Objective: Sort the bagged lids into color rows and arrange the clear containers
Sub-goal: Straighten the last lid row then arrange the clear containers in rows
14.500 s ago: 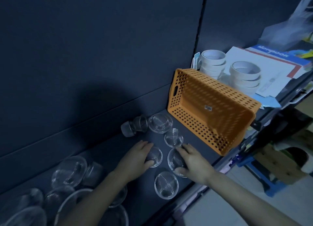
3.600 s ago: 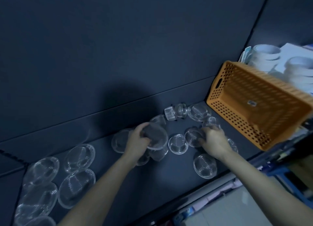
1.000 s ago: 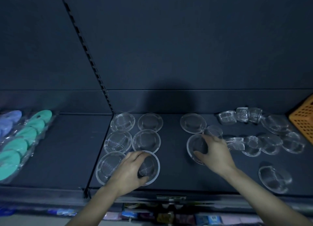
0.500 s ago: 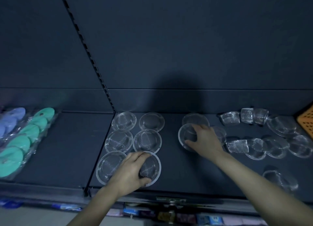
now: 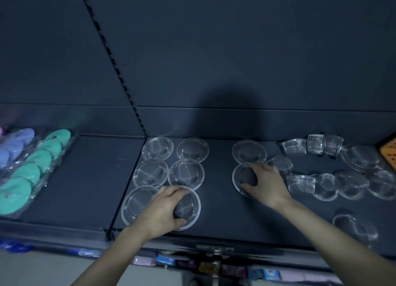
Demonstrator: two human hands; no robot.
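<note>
We are noting the left hand (image 5: 162, 208) covering the middle and left part of the front container (image 5: 190, 210), hiding that rim. The right hand (image 5: 265, 183) is lying over the right side of a second container (image 5: 241, 176). The right edge is cutting off the orange basket (image 5: 389, 150), the left edge the purple bagged lids (image 5: 12, 144). A near-right container (image 5: 354, 225) is smearing. Packets (image 5: 210, 266) under the shelf (image 5: 85, 178) are blurring beyond reading.
</note>
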